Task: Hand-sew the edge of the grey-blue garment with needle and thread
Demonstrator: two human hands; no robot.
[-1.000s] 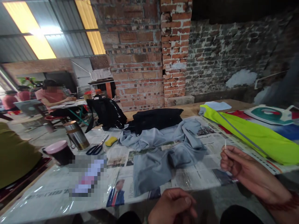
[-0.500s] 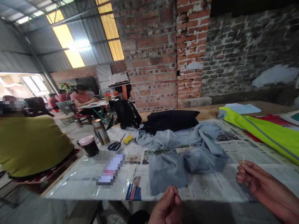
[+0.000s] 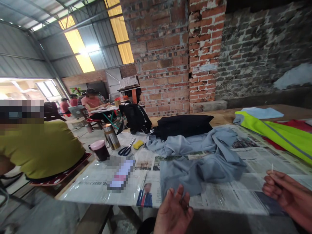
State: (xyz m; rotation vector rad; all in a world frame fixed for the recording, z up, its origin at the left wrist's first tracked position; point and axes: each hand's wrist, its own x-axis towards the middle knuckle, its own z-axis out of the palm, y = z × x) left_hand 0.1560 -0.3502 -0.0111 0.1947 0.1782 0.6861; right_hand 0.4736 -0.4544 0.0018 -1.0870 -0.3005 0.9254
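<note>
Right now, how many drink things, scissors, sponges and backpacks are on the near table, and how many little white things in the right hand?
Drink containers: 2 (lidded cup, metal flask)
Scissors: 1
Yellow sponge: 1
Black backpack: 1
Thin white thing in the right hand: 1
Total: 6

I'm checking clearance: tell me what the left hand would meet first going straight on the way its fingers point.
The left hand would probably meet the near end of the grey cloth first, though the depth between them is unclear.
</note>
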